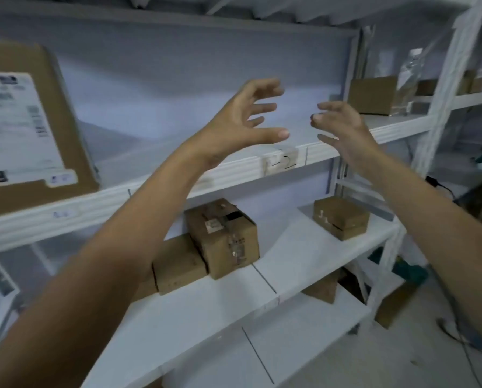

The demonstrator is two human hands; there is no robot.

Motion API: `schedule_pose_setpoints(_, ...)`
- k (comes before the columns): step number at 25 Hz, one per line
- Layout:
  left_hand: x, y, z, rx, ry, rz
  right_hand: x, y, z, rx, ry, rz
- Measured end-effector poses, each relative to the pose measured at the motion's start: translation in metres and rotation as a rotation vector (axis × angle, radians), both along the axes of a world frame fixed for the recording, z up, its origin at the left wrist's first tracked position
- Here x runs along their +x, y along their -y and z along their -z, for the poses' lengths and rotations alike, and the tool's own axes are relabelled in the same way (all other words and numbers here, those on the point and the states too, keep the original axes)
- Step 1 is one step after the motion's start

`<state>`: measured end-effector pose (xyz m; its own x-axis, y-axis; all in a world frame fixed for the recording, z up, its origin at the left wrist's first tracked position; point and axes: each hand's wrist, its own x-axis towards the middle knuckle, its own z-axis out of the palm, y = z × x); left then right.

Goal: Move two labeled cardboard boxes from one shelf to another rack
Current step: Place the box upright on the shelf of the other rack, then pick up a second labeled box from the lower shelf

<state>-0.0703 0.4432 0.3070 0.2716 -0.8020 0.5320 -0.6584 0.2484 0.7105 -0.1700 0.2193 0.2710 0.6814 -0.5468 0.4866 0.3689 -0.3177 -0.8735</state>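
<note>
My left hand (pixel 240 119) and my right hand (pixel 343 126) are both raised in front of the upper white shelf (pixel 234 169), fingers spread, holding nothing, a small gap between them. A large cardboard box (pixel 30 130) with a big white shipping label stands on that shelf at the far left, well left of my left hand. One shelf lower, a taped box with a small label (pixel 224 236) leans on a plain box (pixel 178 264). A smaller box (pixel 340 217) sits to the right on the same lower shelf.
A neighbouring rack (pixel 441 99) at the right holds a cardboard box (pixel 372 95) and a clear plastic bag (pixel 407 79). A paper tag (pixel 281 161) is taped to the upper shelf's front edge. More cardboard and cables lie on the floor at the lower right.
</note>
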Motion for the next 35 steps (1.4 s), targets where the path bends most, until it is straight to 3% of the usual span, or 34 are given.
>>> schedule_pose_setpoints(8,-0.056,0.218,0.075,0.139,-0.223,0.114,-0.128,0.162,0.060,0.009,-0.237,0.275)
schedule_pose_setpoints(15,-0.078,0.349,0.182,0.399,-0.351,-0.020,-0.157,0.260,0.155,0.053,-0.505,0.368)
schedule_pose_setpoints(21,-0.015,0.447,0.272,0.611,-0.569,-0.258,-0.103,0.346,0.202,0.067,-0.624,0.328)
schedule_pose_setpoints(28,0.081,0.526,0.352,0.598,-0.828,-0.529,0.017,0.444,0.248,0.016,-0.908,0.253)
schedule_pose_setpoints(35,0.104,0.567,0.401,0.648,-1.063,-0.696,0.085,0.494,0.313,0.057,-0.961,0.197)
